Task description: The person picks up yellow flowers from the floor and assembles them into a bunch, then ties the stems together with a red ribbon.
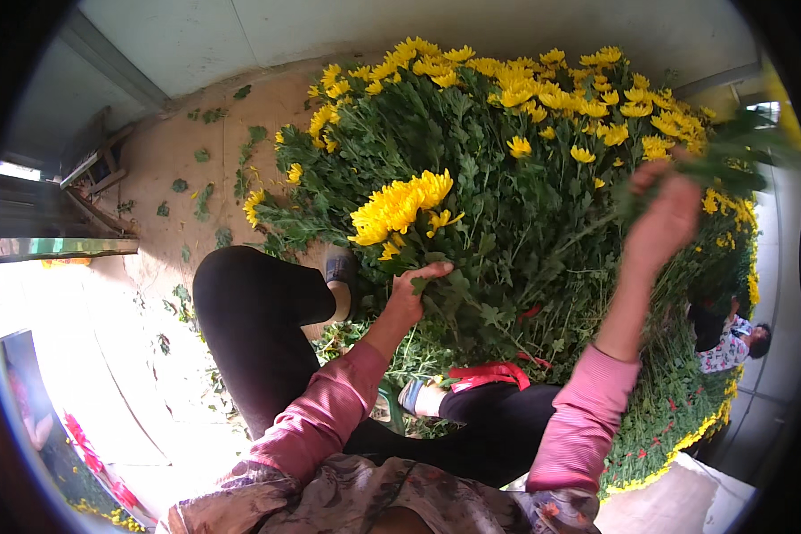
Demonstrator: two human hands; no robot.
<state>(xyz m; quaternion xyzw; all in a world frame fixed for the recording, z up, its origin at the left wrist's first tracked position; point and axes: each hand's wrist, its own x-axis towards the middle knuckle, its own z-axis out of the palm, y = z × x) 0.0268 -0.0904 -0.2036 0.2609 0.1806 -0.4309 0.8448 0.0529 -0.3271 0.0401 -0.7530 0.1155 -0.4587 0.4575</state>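
My left hand (415, 288) is closed around the stems of a small bunch of yellow chrysanthemums (400, 208). Its blooms are gathered at one level, and leaves hide part of my fingers. Off to the right, my right hand (667, 203) is blurred by motion and grips a leafy chrysanthemum stem (734, 157); a yellow blur shows at the stem's far end. Beneath and beyond both hands lies a large heap of cut yellow chrysanthemums (467, 140), most blooms towards the wall. Red ribbon strips (490, 376) lie over my lower leg.
Loose leaves (203, 200) litter the brown floor (173, 140) at left. A wooden frame (100, 167) stands by the pale wall (320, 27). At right, another person (731, 340) sits among more flowers, with a long row of yellow blooms (691, 444) in front. Stem trimmings (434, 424) lie between my feet.
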